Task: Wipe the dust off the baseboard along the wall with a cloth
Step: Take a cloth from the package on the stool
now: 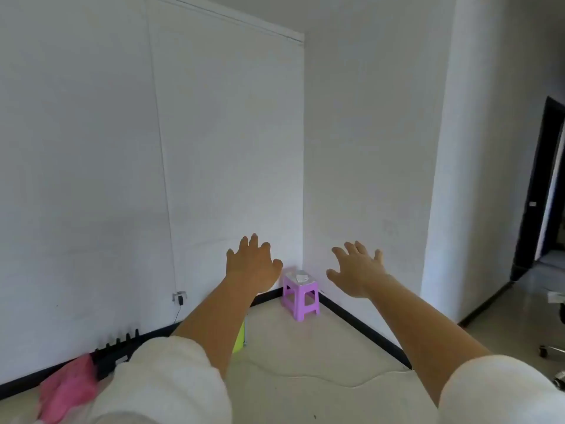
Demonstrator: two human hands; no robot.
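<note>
A black baseboard (360,327) runs along the foot of both white walls and meets in the corner. In that corner stands a small purple plastic stool (300,296) with a folded pale cloth (300,276) on its seat. My left hand (252,266) and my right hand (357,272) are stretched out in front of me at about the same height, palms down, fingers spread, holding nothing. Both are well short of the stool and above the floor.
A pink cloth (67,390) lies on the floor at the lower left beside a black power strip (117,351). A yellow-green object (239,339) is partly hidden behind my left forearm. A white cable (305,373) crosses the tiled floor. A charger (180,298) sits in a wall socket. A dark doorway (541,191) opens at the right.
</note>
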